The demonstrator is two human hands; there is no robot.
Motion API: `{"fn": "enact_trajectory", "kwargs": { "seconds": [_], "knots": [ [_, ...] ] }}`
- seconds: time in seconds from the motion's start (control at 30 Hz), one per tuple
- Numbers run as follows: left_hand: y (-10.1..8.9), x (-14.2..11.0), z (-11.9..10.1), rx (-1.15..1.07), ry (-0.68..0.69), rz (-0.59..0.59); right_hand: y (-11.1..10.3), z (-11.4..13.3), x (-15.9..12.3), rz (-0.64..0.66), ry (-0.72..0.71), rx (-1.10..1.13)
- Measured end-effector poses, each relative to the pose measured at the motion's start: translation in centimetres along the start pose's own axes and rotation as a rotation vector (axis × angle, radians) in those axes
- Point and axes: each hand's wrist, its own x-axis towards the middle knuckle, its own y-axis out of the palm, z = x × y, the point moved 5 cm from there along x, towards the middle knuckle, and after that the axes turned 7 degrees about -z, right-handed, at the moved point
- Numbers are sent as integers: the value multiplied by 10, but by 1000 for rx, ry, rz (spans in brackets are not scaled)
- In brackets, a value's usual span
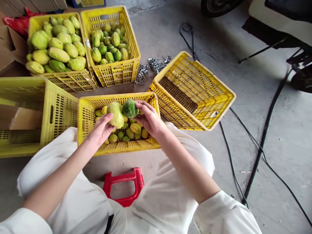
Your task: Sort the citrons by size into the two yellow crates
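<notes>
My left hand (100, 129) is closed around a large pale yellow-green fruit (115, 114), possibly a citron, with the thumb showing on its near side. In my right hand (150, 117) is a smaller, rounder dark green fruit (130, 108), held by the fingertips. The two fruits are side by side and look as if they touch. Both hands are over a yellow plastic crate (119, 149), whose bottom holds several small green and yellow fruits (135, 128).
Behind stand a crate of large fruits (58, 54) and a crate of smaller ones (109, 46). An open crate (207, 94) tilts at right; another (56, 113) at left holds cardboard (26, 118). A red stool (124, 191), black cables (262, 143) and a parked scooter (265, 19) are around me.
</notes>
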Motion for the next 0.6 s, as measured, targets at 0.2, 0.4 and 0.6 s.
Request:
{"fn": "enact_trajectory", "kwargs": {
  "seconds": [0.2,0.4,0.6],
  "knots": [
    [-1,5,6,-23,-35,-41,-1,1,1,-1,-13,-68],
    [-2,10,7,-31,-25,-35,-1,8,-4,-14,-59,-88],
    [-1,10,6,29,-18,39,0,11,-6,38,-48,-94]
  ]
}}
